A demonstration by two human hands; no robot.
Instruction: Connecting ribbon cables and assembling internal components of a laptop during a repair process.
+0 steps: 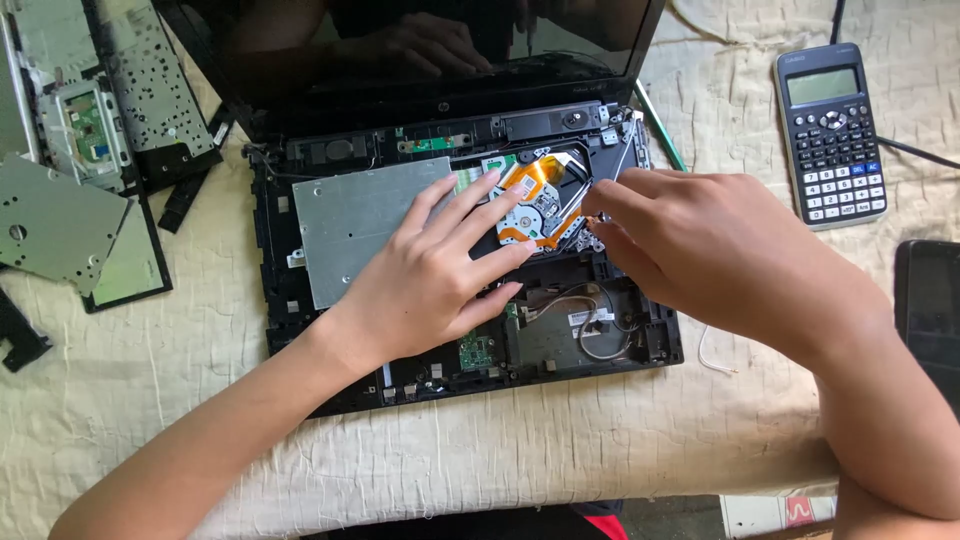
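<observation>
An opened black laptop (pixel 300 330) lies on a cream cloth with its top cover off, so its insides show. My left hand (pixel 440 270) rests flat on the base, fingers spread, their tips touching a silver drive with an orange ribbon cable (pixel 535 195). A silver metal plate (pixel 350 225) lies just left of that hand. My right hand (pixel 700 240) is over the drive's right edge, fingers pinched on a small metal part (pixel 600 213) that is too small to make out. The dark screen (pixel 430 50) stands at the back.
A detached keyboard frame and metal plates (pixel 80 160) lie at the left. A black calculator (pixel 832 132) sits at the upper right, with a dark flat device (pixel 930 310) at the right edge. A thin green stick (pixel 660 130) lies beside the laptop. The cream cloth (pixel 150 370) covers the table.
</observation>
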